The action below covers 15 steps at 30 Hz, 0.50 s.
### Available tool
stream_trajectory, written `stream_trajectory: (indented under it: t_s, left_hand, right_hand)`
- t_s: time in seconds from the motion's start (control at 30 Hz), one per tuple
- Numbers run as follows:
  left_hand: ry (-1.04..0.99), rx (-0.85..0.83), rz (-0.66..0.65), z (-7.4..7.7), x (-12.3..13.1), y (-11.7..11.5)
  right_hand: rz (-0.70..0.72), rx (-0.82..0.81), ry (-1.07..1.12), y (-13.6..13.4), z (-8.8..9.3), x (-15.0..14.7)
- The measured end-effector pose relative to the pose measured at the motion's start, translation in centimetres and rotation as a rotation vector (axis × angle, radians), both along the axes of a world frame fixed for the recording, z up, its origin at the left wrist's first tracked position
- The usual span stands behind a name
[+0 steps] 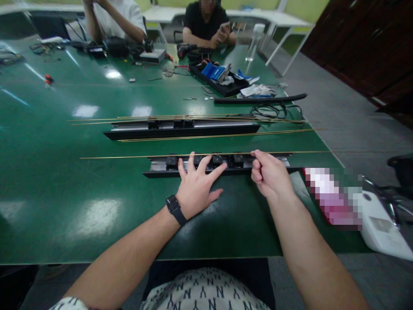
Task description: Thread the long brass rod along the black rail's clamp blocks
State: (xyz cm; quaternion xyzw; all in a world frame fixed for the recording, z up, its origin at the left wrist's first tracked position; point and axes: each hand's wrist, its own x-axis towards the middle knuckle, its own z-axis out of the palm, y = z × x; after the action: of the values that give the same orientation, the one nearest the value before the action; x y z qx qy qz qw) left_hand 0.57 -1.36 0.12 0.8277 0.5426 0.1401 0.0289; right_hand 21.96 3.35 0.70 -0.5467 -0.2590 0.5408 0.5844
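Observation:
A long black rail (161,174) with a silvery inner face lies across the table before me. Along it sit several small black blocks (172,162), partly covered by my fingers. My left hand (195,187), wearing a dark watch, spreads its fingers over the rail and blocks. At the rail's right part my right hand (272,174) pinches a thin brass-coloured rod (129,156), which runs lengthwise along the rail's far edge and sticks out past both ends. Whether the rod passes through the blocks I cannot tell.
Beyond lies a second black rail (183,131) with more thin rods (193,137). Farther back are a dark strip (258,100), a coiled cable (267,111), a black tray (209,82) and a bottle (254,43). A white device (380,226) stands right. Two people sit opposite.

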Motion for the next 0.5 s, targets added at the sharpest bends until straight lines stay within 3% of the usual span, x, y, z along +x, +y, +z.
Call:
stream_trajectory:
  t_s: [0.5]
  left_hand:
    - [0.000, -0.010, 0.001, 0.08, -0.09, 0.00]
  right_hand:
    - [-0.035, -0.013, -0.007, 0.03, 0.15, -0.11]
